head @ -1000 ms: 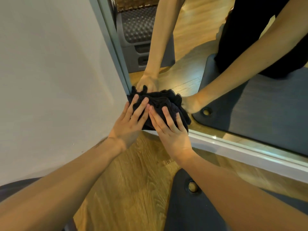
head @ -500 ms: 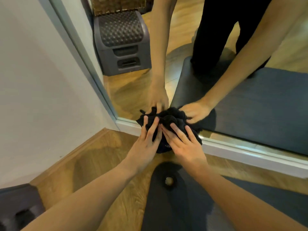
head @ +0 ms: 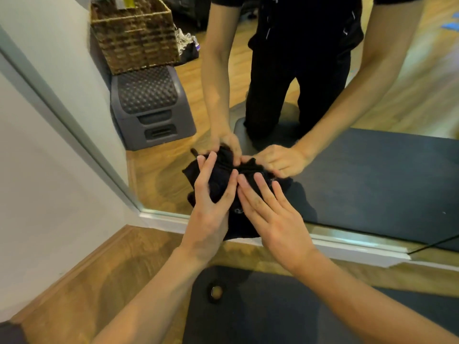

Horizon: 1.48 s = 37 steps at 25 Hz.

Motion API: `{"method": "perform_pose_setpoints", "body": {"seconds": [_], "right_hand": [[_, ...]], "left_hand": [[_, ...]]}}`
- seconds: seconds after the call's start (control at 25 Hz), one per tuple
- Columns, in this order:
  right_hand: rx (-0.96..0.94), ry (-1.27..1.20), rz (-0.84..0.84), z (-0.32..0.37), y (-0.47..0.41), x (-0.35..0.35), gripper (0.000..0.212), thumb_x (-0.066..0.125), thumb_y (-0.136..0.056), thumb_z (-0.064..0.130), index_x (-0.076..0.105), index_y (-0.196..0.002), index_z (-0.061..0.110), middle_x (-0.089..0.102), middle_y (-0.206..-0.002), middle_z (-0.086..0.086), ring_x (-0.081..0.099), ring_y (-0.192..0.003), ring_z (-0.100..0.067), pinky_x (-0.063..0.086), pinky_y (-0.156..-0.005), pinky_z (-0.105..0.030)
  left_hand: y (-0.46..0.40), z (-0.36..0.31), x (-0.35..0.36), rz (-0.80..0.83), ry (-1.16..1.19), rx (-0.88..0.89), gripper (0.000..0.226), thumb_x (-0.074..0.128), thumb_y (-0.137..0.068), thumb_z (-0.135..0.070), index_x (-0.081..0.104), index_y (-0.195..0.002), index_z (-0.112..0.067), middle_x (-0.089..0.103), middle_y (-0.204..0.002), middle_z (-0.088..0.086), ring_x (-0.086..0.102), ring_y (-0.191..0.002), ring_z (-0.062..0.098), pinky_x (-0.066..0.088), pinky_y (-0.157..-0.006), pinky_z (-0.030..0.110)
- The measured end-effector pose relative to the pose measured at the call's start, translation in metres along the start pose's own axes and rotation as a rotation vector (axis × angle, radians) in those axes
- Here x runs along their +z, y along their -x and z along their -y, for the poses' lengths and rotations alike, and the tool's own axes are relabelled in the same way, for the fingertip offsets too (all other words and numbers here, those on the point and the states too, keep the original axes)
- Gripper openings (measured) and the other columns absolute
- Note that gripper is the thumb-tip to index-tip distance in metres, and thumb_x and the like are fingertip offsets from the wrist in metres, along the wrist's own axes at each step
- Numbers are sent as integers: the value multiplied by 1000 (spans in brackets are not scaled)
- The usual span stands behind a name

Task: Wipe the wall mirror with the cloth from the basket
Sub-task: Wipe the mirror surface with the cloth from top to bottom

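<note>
Much of the black cloth (head: 223,177) hidden under the left hand (head: 211,209) and right hand (head: 270,214), its lower edge lost behind the wrists. Wicker basket (head: 134,33), reflected at upper left of the frame, cut by the top edge, contents too unclear to tell. Dark mat (head: 273,314) cropped at bottom and right edges.

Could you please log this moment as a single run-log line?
phase: wiping | left hand: flat on cloth | right hand: flat on cloth | cloth: against mirror, low
</note>
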State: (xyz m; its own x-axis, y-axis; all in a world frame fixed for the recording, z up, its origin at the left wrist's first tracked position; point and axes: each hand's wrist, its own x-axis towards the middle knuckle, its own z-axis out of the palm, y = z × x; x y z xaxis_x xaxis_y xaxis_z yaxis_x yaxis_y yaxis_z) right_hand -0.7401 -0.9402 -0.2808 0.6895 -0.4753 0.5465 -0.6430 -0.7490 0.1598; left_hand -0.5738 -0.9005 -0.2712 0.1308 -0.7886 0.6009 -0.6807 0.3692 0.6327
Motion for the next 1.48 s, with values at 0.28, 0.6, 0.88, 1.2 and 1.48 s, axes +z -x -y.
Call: {"method": "perform_pose_setpoints", "body": {"seconds": [0.28, 0.6, 0.88, 1.2, 1.48], "right_hand": [[41, -223, -215, -12, -28, -31, 45, 45, -105, -5, 43, -150, -6, 35, -161, -21, 29, -153, -36, 31, -124, -53], [-17, -105, 475, 24, 72, 65, 99, 84, -81, 16, 27, -161, 9, -3, -172, -11, -1, -159, -28, 23, -124, -48], [92, -162, 761, 53, 94, 105, 96, 60, -100, 14, -12, -163, 16, -38, -163, -6, -36, -149, -25, 1, -130, -49], [129, -248, 582, 46, 68, 97, 69, 78, -86, 8, 48, -148, 11, 40, -152, -14, 39, -136, -33, 49, -109, -41], [-40, -177, 19, 4, 12, 20, 41, 66, -85, -1, 65, -127, 0, 62, -123, -20, 59, -104, -36, 57, -89, -42]], "left_hand": [[-30, -16, -12, -36, -143, 245, 43, 55, -103, -3, 51, -146, 1, 27, -158, 27, 19, -155, 44, 25, -126, 51], [93, 68, 54, 178, -253, -128, 68, 72, -79, 18, 60, -141, -8, 21, -162, 9, 3, -159, 14, 15, -124, 16], [142, 98, 84, 570, -556, -288, 92, 73, -93, -31, 16, -163, -18, -14, -166, 9, -15, -158, 31, 17, -128, 54], [110, 91, 68, 489, -470, -218, 66, 71, -82, 1, 55, -142, -19, 40, -144, 10, 35, -137, 30, 55, -96, 43], [27, 33, 8, 184, -418, 60, 64, 75, -70, 12, 69, -128, -12, 56, -127, 13, 51, -120, 33, 61, -76, 42]]}}
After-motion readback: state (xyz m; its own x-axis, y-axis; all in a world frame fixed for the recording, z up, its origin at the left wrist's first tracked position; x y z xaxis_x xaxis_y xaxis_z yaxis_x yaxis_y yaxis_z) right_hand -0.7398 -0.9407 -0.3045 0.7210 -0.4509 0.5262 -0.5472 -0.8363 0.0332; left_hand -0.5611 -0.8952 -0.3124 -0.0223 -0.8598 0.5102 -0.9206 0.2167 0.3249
